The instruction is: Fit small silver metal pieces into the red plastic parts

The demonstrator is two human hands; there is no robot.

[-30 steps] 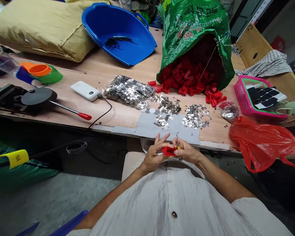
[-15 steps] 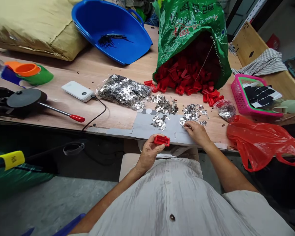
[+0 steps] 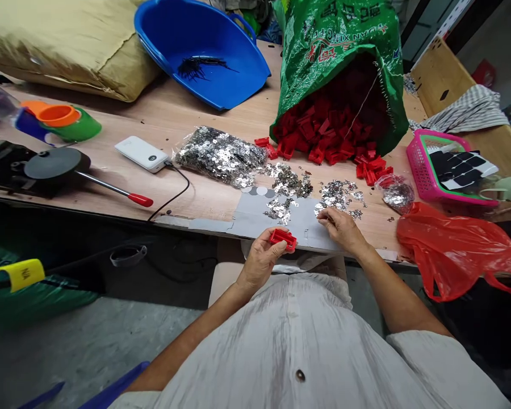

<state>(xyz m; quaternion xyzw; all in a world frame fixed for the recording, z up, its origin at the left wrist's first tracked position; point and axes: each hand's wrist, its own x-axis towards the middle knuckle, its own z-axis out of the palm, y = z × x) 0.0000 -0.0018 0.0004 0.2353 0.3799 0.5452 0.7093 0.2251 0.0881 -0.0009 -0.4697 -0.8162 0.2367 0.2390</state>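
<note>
Wood bench; green sack at 1 o'clock spills red parts. Left hand grasps one red housing, 12 o'clock. Right hand at silver pieces, 1 o'clock; can't tell its grip. One housing in hand, completion unclear; many red parts left loose.

A pale, streaked shirt has short sleeves and buttons

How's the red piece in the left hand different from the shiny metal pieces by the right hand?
The red plastic piece is hollow; the metal pieces look flat and silvery. The red plastic piece is bigger than any one metal piece. The left hand holds the red plastic piece, while the metal pieces lie loosely heaped.
</note>
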